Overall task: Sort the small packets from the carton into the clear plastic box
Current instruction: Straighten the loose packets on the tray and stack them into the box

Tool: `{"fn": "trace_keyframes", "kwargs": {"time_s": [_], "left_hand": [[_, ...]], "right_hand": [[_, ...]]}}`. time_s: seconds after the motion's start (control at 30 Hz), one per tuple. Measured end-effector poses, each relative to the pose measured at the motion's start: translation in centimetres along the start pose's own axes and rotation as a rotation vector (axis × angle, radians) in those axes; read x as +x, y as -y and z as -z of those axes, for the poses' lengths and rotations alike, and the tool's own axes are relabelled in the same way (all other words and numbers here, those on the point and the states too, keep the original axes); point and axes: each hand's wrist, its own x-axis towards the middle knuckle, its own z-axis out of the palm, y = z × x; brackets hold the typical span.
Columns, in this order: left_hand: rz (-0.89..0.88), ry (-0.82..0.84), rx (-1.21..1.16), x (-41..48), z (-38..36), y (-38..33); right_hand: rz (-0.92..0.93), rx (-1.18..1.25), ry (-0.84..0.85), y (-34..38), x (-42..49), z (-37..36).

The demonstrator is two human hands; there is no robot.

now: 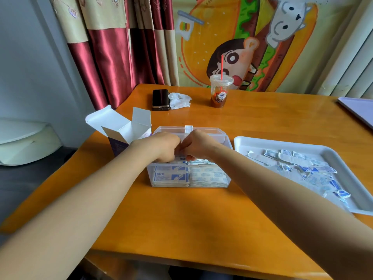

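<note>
A clear plastic box (210, 181) stands open at the middle of the table, with stacks of blue-and-white packets showing through its front wall. Both hands are over it, close together. My left hand (161, 147) and my right hand (198, 145) have curled fingers and pinch a small packet (182, 158) between them, just above the stacks. Much of the packet is hidden by the fingers. An open white carton (121, 128) with raised flaps stands just left of the box; its inside is not visible.
A white tray (341, 158) holding several loose packets lies to the right. At the back stand a plastic cup with a red straw (220, 91), a dark phone (160, 100) and a crumpled tissue (179, 100). A flat white object (359, 110) sits at the far right edge.
</note>
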Motion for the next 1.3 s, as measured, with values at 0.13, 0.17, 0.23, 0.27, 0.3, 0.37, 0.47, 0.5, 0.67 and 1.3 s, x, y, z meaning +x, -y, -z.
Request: {"fn": "trace_keyframes", "kwargs": {"time_s": [0.13, 0.17, 0.23, 0.27, 0.3, 0.37, 0.47, 0.5, 0.67, 1.3], "left_hand": [[0.047, 0.082, -0.008, 0.4, -0.2, 0.1], [0.058, 0.1, -0.01, 0.4, -0.2, 0.0], [0.079, 0.133, -0.011, 0.4, 0.0, -0.3], [0.083, 0.145, -0.003, 0.4, 0.1, -0.5], [0.083, 0.154, 0.01, 0.3, 0.1, -0.6], [0.071, 0.14, 0.036, 0.2, 0.1, -0.7], [0.046, 0.029, 0.051, 0.1, 0.1, -0.6], [0.046, 0.01, 0.049, 0.2, 0.0, -0.6], [0.07, 0.093, 0.035, 0.4, 0.0, -0.7], [0.126, 0.006, 0.015, 0.0, 0.0, -1.5]], "right_hand": [[0.093, -0.059, 0.065, 0.0, -1.0, 0.9], [0.114, -0.078, 0.054, 0.0, -1.3, 1.2], [0.165, -0.133, -0.007, -0.1, -2.0, 1.9], [0.195, -0.177, -0.032, -0.1, -2.3, 2.1], [0.216, -0.215, -0.026, -0.1, -2.5, 2.1], [0.212, -0.261, 0.062, -0.3, -2.7, 1.9], [0.189, -0.28, 0.128, -0.5, -2.4, 1.5], [0.194, -0.285, 0.129, -0.5, -2.3, 1.5], [0.191, -0.273, 0.133, -1.1, -1.8, 1.5], [0.305, -0.182, 0.15, -2.5, -6.0, 3.0]]}}
